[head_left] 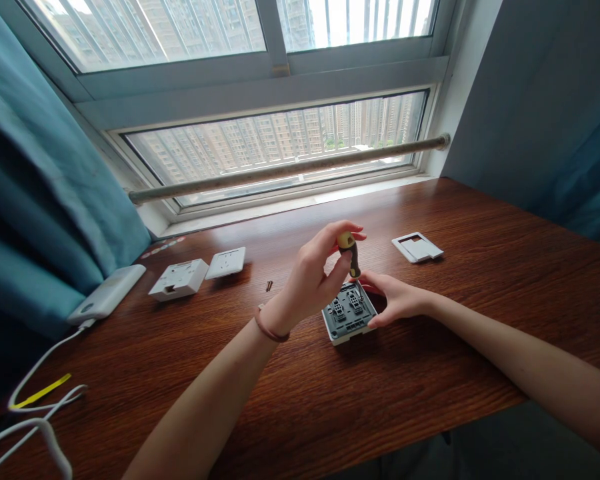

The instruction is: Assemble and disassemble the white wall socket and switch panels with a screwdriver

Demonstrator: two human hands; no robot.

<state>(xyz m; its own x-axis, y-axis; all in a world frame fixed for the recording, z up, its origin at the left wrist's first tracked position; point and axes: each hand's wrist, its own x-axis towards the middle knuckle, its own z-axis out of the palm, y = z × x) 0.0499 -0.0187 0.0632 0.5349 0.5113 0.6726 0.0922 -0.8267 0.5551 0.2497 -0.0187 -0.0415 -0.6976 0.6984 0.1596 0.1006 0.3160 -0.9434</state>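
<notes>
Screwdriver (347,241) gripped by left fingers (347,227); right fingers (383,316) clasp dark-faced box (351,327) (mark (87,309) on white device (113,290) illegible).

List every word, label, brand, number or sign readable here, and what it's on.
None can be read.
White device: grey patch, too blurred to read.
White box: small marks on top, too small to tell if they are text.
Screwdriver and grey-topped box: no legible lettering.
</notes>
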